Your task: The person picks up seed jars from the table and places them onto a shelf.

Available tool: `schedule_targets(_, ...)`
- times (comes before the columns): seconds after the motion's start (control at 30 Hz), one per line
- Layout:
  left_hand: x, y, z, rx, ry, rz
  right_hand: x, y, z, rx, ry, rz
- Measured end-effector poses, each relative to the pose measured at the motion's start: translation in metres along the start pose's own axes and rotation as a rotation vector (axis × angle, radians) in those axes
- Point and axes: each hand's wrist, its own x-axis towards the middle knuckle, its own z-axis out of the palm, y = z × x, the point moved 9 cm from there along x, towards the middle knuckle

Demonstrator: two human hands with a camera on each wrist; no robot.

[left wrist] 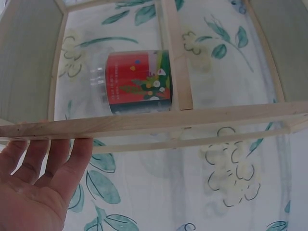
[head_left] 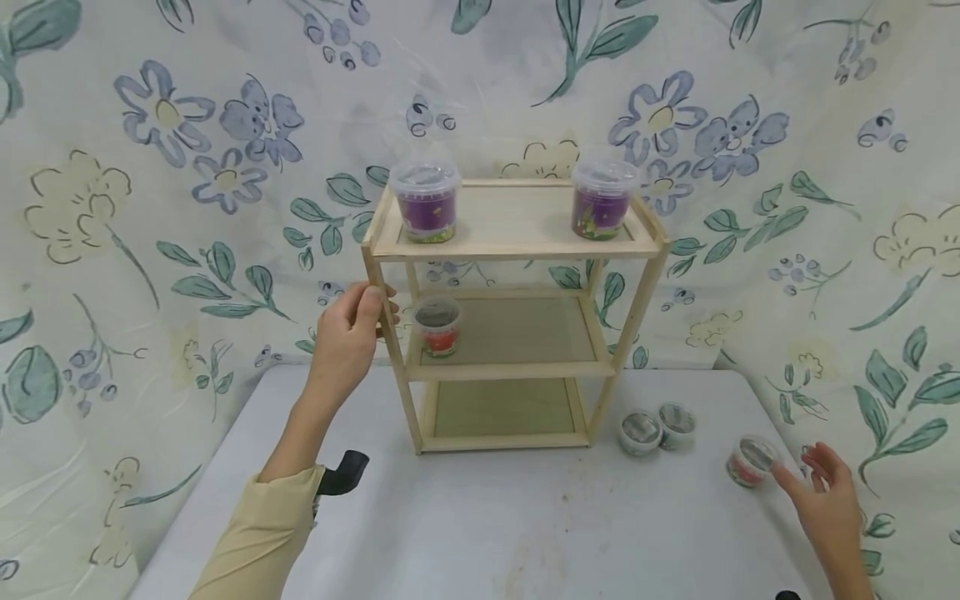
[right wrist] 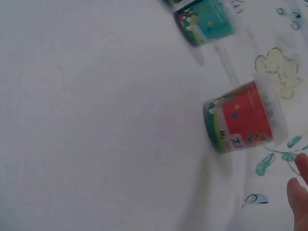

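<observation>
The left hand grips the front left post of a wooden three-tier shelf, its fingers curled behind the wood; the left wrist view shows those fingers against the post. On the middle tier, just right of that hand, stands a red-labelled cup. Another red cup stands on the table at the right. Beside it is the right hand, thumb and fingers spread apart around nothing. The right wrist view shows a gap between this red cup and the fingertips.
Two purple cups with clear lids stand on the top tier, left and right. Two more lidded cups stand close together on the white table, right of the shelf. A floral cloth hangs behind.
</observation>
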Motion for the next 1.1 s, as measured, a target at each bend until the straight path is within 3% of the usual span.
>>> schedule_targets(0.23, -0.001, 0.001, -0.001, -0.008, -0.004, -0.013, -0.005, -0.001, 0.015, -0.034, -0.095, 0.030)
schedule_targets(0.5, -0.002, 0.003, 0.000, -0.028, -0.013, -0.021, -0.006, -0.002, 0.029, -0.035, -0.180, -0.013)
schedule_targets(0.7, -0.003, 0.003, -0.001, -0.026, -0.015, -0.022, -0.004, 0.003, 0.037, -0.024, -0.204, 0.020)
schedule_targets(1.1, -0.003, 0.004, -0.001, -0.044, -0.009, -0.013, 0.001, 0.009, 0.054, -0.057, -0.231, 0.006)
